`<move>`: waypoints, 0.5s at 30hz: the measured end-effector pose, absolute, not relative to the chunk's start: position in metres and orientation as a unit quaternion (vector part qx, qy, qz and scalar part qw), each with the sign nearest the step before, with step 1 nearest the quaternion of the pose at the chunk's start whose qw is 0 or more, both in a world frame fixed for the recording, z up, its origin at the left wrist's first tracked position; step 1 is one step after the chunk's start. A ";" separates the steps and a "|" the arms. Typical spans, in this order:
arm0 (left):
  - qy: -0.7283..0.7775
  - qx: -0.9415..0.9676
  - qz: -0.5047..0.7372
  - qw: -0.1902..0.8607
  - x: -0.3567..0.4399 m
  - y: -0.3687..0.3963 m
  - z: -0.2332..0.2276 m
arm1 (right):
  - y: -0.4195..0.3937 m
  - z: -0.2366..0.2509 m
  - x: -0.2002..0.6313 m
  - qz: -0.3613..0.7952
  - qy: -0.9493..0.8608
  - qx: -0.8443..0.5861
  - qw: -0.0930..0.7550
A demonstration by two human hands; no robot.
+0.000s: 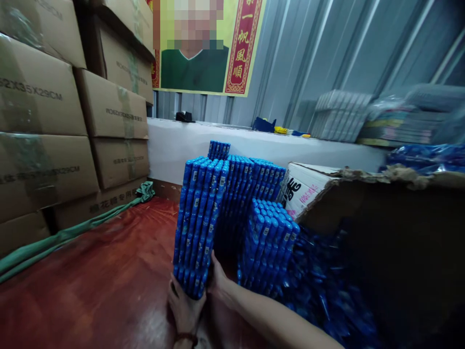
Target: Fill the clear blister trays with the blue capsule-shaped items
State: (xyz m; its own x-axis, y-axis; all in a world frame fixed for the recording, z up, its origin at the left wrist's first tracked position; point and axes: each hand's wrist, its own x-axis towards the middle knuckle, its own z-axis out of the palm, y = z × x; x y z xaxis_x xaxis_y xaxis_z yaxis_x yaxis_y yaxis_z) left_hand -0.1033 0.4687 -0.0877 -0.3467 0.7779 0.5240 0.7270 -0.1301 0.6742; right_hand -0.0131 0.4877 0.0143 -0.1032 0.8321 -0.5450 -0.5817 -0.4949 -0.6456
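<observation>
A tall stack of small blue tubes (199,223) with rounded tops and barcode labels stands in front of me, leaning slightly. My left hand (186,303) is closed around its lower left corner. Low on the right side, my right hand (218,277) presses against the same stack, its fingers partly hidden behind it. Just behind are more tall stacks of blue tubes (250,179). A shorter block of tubes (274,232) sits to the right of my right hand. What exactly the tubes contain does not show.
Cardboard boxes (119,116) are piled at the left, with a green cloth (72,232) along their foot. A large open carton (399,232) of loose blue tubes (323,286) is at the right. A white ledge (174,145) runs behind the red tabletop (109,286).
</observation>
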 end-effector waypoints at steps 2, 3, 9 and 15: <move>0.655 0.569 0.497 0.022 -0.109 0.477 -0.088 | 0.495 0.017 -0.020 0.737 -0.140 -0.450 0.484; 0.653 0.570 0.498 0.024 -0.112 0.481 -0.089 | 0.498 0.017 -0.023 0.740 -0.145 -0.442 0.487; 0.635 0.577 0.511 0.060 -0.117 0.516 -0.094 | 0.536 0.009 -0.028 0.703 -0.209 -0.474 0.487; 0.629 0.578 0.512 0.092 -0.103 0.560 -0.091 | 0.577 -0.001 -0.021 0.639 -0.325 -0.493 0.493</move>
